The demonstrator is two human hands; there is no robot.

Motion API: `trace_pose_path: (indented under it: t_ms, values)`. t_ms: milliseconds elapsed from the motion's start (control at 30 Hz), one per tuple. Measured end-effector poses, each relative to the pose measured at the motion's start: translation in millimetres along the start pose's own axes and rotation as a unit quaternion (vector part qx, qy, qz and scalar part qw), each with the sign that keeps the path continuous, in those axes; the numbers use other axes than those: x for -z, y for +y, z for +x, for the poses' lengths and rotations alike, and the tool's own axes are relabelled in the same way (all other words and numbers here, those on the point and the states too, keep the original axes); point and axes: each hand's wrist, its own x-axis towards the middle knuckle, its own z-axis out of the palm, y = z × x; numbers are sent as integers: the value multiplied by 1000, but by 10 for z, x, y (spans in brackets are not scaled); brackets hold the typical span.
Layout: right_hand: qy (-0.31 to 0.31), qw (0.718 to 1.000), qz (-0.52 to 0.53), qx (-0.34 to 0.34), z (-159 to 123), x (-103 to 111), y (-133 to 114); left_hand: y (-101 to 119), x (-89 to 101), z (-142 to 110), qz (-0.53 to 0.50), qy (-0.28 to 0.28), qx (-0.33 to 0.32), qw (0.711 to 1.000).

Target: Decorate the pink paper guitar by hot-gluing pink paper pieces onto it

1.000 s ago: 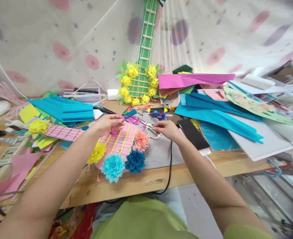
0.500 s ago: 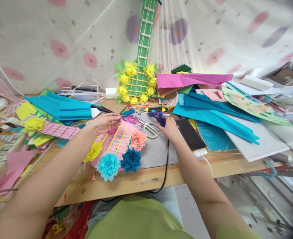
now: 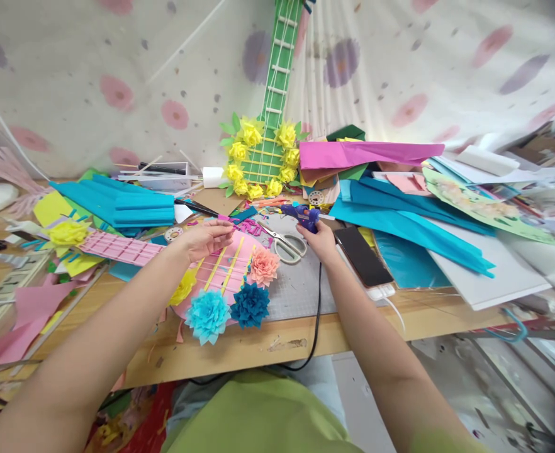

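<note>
A pink paper guitar (image 3: 225, 267) lies on the wooden table (image 3: 268, 346), trimmed with yellow, light blue, dark blue and peach paper flowers. My left hand (image 3: 205, 239) rests at its upper edge, fingers pinched on a small pink strip. My right hand (image 3: 322, 240) is closed round the handle of a blue glue gun (image 3: 306, 216), lifted just above the grey cutting mat (image 3: 296, 286). Its black cord (image 3: 316, 321) runs down over the table's front edge. White-handled scissors (image 3: 287, 244) lie between my hands.
A green paper guitar (image 3: 268, 126) with yellow flowers leans on the curtain behind. Folded teal paper (image 3: 131, 204) lies at left, pink and teal sheets (image 3: 400, 201) pile up at right. A black phone (image 3: 362, 255) sits right of my right hand. Paper scraps litter the left side.
My right hand left the scissors, reached back to the blue glue gun and has picked it up. My left hand stayed at the pink guitar's edge with the strip.
</note>
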Motion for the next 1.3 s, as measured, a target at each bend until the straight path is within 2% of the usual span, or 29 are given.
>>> trace_pose_path:
  t_ms: [100,167,267,400,700,1167,1300]
  values:
    - [-124,981,148,8,-128,40,-186,-4,-20,-16,-13,4,12,1000]
    - [-182,970,160,9,-216,50,-324,-13,-16,0,-28,0,14,1000]
    - [-219,967,133,14,-299,14,-474,-30,23,57,-54,-21,16,998]
    - [-223,967,119,30,-321,-82,-545,-41,86,117,-77,-44,20,996]
    - [-211,971,108,25,-349,-199,-635,-9,39,47,-62,-21,18,998]
    - [-198,977,81,25,-337,-197,-636,-5,38,31,-49,-17,27,998]
    - [-194,977,78,43,-332,-197,-617,0,38,26,-51,-18,28,998]
